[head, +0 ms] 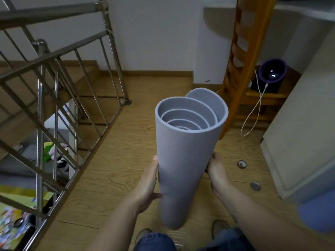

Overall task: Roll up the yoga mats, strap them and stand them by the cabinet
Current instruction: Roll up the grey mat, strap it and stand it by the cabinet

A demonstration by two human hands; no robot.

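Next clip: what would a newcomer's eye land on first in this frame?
A rolled grey yoga mat fills the middle, upright, its top end a loose spiral. The left hand and right hand hold it from either side, and no strap shows on it. A metal stair railing runs down the left side, and a pale cabinet stands at the right edge.

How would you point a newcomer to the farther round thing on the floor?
Start at the pale cabinet at right. On the wood floor between it and the rolled grey mat lie two round things. Take the farther one: pale rim, dark centre, unlike the plain grey disc.
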